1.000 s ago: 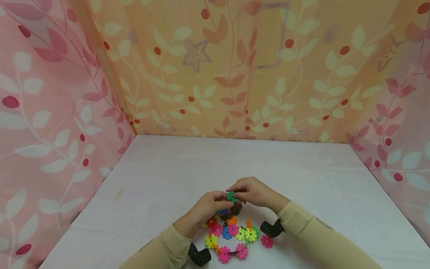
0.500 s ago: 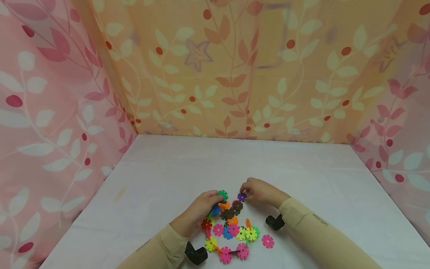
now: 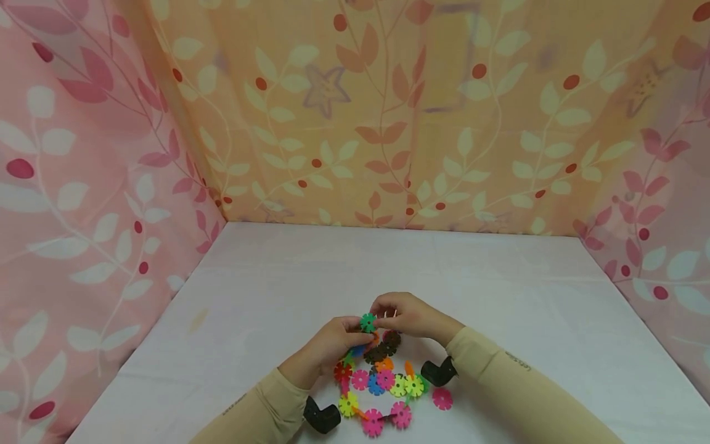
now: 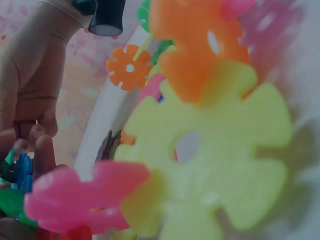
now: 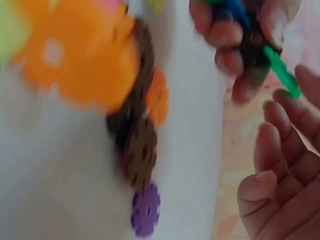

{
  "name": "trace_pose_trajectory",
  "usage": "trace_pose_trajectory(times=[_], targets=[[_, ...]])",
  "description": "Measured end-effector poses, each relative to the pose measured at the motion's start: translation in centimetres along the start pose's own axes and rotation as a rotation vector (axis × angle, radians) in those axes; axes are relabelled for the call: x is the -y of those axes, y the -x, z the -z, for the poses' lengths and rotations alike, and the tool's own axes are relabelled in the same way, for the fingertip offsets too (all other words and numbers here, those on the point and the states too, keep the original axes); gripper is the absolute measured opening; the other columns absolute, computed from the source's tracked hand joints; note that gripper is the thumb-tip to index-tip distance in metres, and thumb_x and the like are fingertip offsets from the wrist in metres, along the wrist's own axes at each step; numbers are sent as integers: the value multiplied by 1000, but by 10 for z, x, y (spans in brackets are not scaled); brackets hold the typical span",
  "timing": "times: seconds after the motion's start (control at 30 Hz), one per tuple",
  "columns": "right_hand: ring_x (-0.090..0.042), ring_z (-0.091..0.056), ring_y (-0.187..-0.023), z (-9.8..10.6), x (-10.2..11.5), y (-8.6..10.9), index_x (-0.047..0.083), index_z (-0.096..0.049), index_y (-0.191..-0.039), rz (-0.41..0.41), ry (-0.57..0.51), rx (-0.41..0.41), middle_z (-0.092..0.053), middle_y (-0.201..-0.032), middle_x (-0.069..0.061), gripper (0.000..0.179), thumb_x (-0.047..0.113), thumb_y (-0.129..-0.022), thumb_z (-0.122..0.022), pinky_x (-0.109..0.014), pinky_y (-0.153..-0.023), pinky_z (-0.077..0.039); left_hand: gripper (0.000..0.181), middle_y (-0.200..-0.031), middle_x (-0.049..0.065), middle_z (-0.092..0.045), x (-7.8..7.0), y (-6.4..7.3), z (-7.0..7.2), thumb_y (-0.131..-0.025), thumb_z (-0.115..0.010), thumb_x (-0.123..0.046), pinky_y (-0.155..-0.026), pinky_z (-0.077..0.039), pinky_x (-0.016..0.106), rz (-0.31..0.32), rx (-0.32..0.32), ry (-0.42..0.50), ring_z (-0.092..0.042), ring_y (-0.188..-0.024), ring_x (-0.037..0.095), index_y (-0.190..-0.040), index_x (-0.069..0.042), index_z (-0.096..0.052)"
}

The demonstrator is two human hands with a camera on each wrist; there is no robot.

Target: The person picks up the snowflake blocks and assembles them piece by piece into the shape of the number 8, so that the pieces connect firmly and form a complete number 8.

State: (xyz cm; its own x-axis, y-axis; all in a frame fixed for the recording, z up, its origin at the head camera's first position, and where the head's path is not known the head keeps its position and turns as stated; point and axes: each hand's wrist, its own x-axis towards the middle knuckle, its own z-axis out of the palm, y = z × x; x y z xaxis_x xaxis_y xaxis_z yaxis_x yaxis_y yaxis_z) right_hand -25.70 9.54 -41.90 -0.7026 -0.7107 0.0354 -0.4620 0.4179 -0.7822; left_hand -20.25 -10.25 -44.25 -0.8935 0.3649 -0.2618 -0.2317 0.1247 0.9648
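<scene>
Notched plastic snowflake discs, joined into a colourful ring, lie on the table, with a pink disc (image 3: 373, 423) at the near side. My left hand (image 3: 327, 345) grips the raised far-left end of the chain, its fingers round a brown disc (image 5: 255, 47) beside a blue one. A green disc (image 3: 368, 322) slots into that brown disc and sticks out. Thumb and forefinger of my right hand (image 3: 413, 314) meet at the green disc's outer edge; its other fingers curl loosely. A purple disc (image 5: 146, 210) ends the other branch, joined to a brown disc (image 5: 141, 152).
One loose pink disc (image 3: 442, 399) lies right of the ring. Black wrist cameras (image 3: 322, 416) (image 3: 438, 372) hang below both sleeves close to the discs. White cloth covers the table (image 3: 266, 271), and floral curtains (image 3: 383, 123) enclose it at the back and sides.
My right hand first leaves the green disc for the purple one on the right, then comes back left to the green disc. My left hand keeps its grip and has shifted slightly left.
</scene>
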Motion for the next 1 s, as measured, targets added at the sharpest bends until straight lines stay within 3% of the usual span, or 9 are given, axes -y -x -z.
trace_pose_trajectory(times=[0.27, 0.5, 0.73, 0.93, 1.0], targets=[[-10, -47, -55, 0, 5, 4, 12, -58, -80, -69, -69, -20, -55, -66, -7, 9, 16, -88, -60, -24, -50, -43, 33, -99, 17, -66, 0, 1, 3, -85, -65, -21, -81, -50, 34, -14, 49, 25, -62, -89, 18, -107, 3, -63], [-28, -50, -59, 1, 4, 8, 7, -58, -80, -74, -155, -41, -53, -66, -6, 11, 14, -88, -60, -33, -52, -46, 34, -97, 16, -67, -2, 1, 4, -87, -63, -20, -80, -51, 34, -30, 64, -3, -63, -91, 20, -110, 5, -62], [-19, -44, -55, -6, 3, 5, -1, -57, -82, -120, -241, -130, -52, -65, -8, 10, 6, -89, -57, -30, -49, -41, 36, -105, 19, -65, -5, 2, 5, -88, -60, -19, -84, -50, 34, -39, 55, 19, -62, -100, 29, -115, 5, -59], [-17, -44, -53, -13, 3, 5, 0, -56, -82, -160, -322, -192, -52, -65, -5, 13, 10, -90, -57, -29, -48, -42, 38, -104, 16, -66, -6, 3, 7, -88, -60, -21, -83, -50, 34, -32, 32, -9, -63, -98, 26, -116, 5, -59], [-16, -46, -54, -11, -1, 5, 0, -56, -83, -173, -339, -247, -53, -66, -5, 13, 10, -90, -57, -30, -50, -44, 36, -103, 14, -66, -6, 4, 8, -88, -61, -20, -83, -50, 34, -18, 27, -22, -63, -95, 23, -115, 4, -60]])
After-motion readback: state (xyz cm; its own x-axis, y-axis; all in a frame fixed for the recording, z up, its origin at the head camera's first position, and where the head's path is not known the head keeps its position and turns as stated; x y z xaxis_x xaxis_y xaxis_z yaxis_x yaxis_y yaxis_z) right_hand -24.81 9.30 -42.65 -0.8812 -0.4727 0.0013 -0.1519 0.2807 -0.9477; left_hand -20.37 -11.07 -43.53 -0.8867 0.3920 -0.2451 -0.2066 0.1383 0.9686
